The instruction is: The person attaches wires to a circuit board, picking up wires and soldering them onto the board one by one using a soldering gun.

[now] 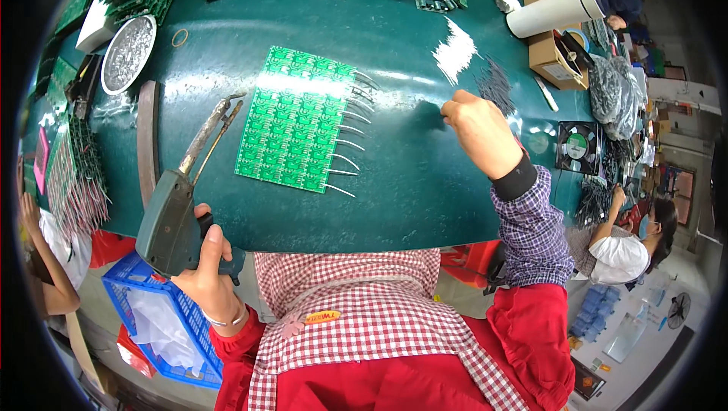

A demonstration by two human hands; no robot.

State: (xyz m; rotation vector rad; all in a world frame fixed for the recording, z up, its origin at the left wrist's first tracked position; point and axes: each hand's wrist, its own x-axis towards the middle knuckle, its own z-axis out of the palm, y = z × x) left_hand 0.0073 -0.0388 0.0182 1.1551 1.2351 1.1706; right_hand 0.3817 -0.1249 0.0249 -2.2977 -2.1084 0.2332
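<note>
Checked apron point(349, 335): Red and white and nearest the camera, it met the front edge of a green tabletop point(394, 210).
Left hand point(208, 282): Wrapped around the handle of a soldering gun point(168, 218), it appeared just outside the table's front edge.
Gun tip: Thin and bent, it ended just beside the left edge of a green circuit-board panel point(292, 119); its height above the table could not be told.
Panel position: Left of center on the table, it was slightly turned, with green surface showing along all four edges.
Wire leads point(350, 142): Pale and spaced in a row, they jutted past the panel's right edge.
Right hand point(483, 132): Well apart from the left, it had its fingertips drawn together; whether they pinched anything could not be told. Open tabletop separated it from the leads.
Wire piles: White pieces point(453, 51) and dark pieces point(497, 86) lay close to the right hand.
Left flank: A dark bar point(149, 138) and a round dish point(129, 54) bounded that side.
Right flank: A square fan point(579, 147) stood beyond the right hand.
</note>
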